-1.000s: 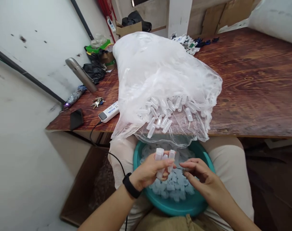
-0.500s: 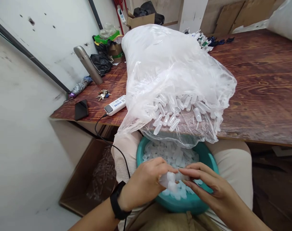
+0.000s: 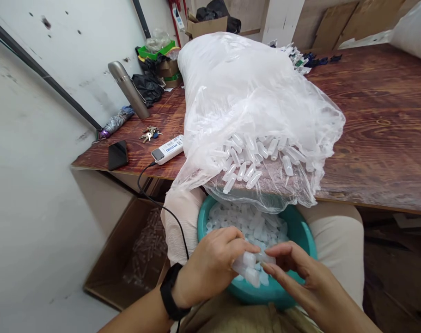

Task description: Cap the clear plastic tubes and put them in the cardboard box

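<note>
A teal basin (image 3: 302,233) rests on my lap, filled with several small translucent plastic bottles (image 3: 252,222). My left hand (image 3: 210,266), with a black band on its wrist, is closed round a few of these small bottles (image 3: 249,268) over the basin's near rim. My right hand (image 3: 300,280) meets it from the right, fingertips pinched on the same bunch. Above the basin a big clear plastic bag (image 3: 245,101) lies on the wooden table (image 3: 376,120), its open mouth spilling more small bottles (image 3: 255,155) at the table edge.
On the table's left end lie a white remote-like device (image 3: 167,149) with a black cable, keys (image 3: 149,134), a black phone (image 3: 117,155) and a steel flask (image 3: 129,89). A cardboard box (image 3: 130,254) holding clear tubes sits on the floor at left. White wall on the left.
My left hand lowered the bunch of bottles from upright above the basin to its near rim, and my right hand closed in on them. The view shifted slightly.
</note>
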The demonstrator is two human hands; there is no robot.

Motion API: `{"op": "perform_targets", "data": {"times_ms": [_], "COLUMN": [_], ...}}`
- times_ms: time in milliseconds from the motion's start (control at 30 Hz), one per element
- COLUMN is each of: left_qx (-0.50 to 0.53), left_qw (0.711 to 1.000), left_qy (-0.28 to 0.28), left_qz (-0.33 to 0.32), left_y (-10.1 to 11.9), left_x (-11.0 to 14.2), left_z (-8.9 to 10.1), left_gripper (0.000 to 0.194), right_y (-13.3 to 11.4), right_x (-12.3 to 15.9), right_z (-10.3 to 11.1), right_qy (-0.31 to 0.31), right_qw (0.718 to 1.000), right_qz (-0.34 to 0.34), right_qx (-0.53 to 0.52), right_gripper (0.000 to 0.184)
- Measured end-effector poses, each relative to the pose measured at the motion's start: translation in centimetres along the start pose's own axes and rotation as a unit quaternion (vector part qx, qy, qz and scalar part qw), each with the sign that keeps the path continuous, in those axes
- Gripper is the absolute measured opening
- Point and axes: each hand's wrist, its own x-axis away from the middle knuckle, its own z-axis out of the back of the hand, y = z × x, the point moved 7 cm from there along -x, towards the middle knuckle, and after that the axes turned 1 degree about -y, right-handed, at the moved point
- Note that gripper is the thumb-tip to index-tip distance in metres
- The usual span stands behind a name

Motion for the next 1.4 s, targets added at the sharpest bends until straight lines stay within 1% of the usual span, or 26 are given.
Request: {"op": "perform_targets", "data": {"times_ms": [67, 133, 233, 333, 433, 500, 567, 667, 733, 833, 900, 1033, 1100, 1167, 1267, 1333, 1400], "left_qx": [0.024, 0.023, -0.019, -0.071, -0.081, -0.056, -0.007, 0.067, 0.095, 0.109, 0.097, 0.012, -0.041, -0.06, 0.005, 0.052, 0.048], "left_qw": [1.0, 1.0, 0.999, 0.996, 0.994, 0.997, 0.999, 0.997, 0.994, 0.991, 0.993, 0.999, 0.998, 0.998, 1.0, 0.998, 0.998], "left_qy": [0.003, 0.01, 0.023, 0.035, 0.044, 0.046, 0.035, -0.014, -0.038, -0.039, -0.036, -0.036, -0.041, -0.035, -0.001, 0.011, 0.012], "left_qz": [0.006, 0.001, -0.022, -0.045, -0.052, -0.039, -0.013, 0.027, 0.047, 0.064, 0.059, 0.025, 0.005, -0.008, 0.006, 0.024, 0.026], "left_y": [-0.1, 0.1, 0.5, 0.9, 1.0, 0.7, 0.3, -0.4, -0.9, -1.4, -1.3, -0.2, 0.4, 0.7, 0.4, 0.0, -0.1], "left_x": [-0.1, -0.1, -0.1, 0.1, 0.2, 0.2, 0.0, 0.0, 0.1, 0.4, 0.4, 0.2, 0.0, -0.1, -0.2, -0.1, 0.0], "left_z": [0.0, 0.2, 0.4, 0.6, 0.6, 0.7, 0.7, 0.4, 0.2, 0.2, 0.3, 0.6, 0.7, 0.8, 0.9, 0.7, 0.5], "left_gripper": [0.023, 0.021, 0.02, 0.024, 0.026, 0.024, 0.022, 0.027, 0.031, 0.032, 0.031, 0.03, 0.034, 0.034, 0.026, 0.024, 0.023], "right_y": [-0.5, -0.7, -0.7, -1.0, -1.3, -1.5, -1.9, -2.3, -2.4, -2.5, -2.7, -3.1, -3.1, -2.7, -1.9, -1.6, -1.4], "right_x": [0.0, 0.1, 0.4, 0.6, 0.5, 0.4, 0.3, 0.3, 0.3, 0.3, 0.3, 0.3, 0.2, 0.2, 0.1, 0.2, 0.2], "right_z": [0.3, 0.3, 0.3, 0.4, 0.3, 0.4, 0.5, 0.7, 1.2, 1.7, 1.5, 0.9, 0.8, 0.9, 1.0, 0.9, 0.8], "right_qy": [0.008, -0.001, 0.0, 0.021, 0.041, 0.058, 0.068, 0.059, 0.069, 0.08, 0.064, 0.036, 0.04, 0.049, 0.072, 0.088, 0.097], "right_qw": [0.999, 0.999, 0.998, 0.995, 0.992, 0.99, 0.987, 0.984, 0.981, 0.979, 0.979, 0.979, 0.981, 0.985, 0.991, 0.991, 0.991], "right_qz": [0.033, 0.045, 0.044, 0.059, 0.07, 0.085, 0.112, 0.146, 0.157, 0.156, 0.16, 0.165, 0.154, 0.132, 0.098, 0.093, 0.082], "right_qx": [0.014, 0.024, 0.053, 0.078, 0.092, 0.094, 0.092, 0.088, 0.091, 0.104, 0.106, 0.11, 0.109, 0.096, 0.051, 0.03, 0.035], "right_gripper": [0.02, 0.018, 0.021, 0.024, 0.025, 0.024, 0.021, 0.02, 0.02, 0.023, 0.028, 0.03, 0.029, 0.028, 0.022, 0.02, 0.022]}}
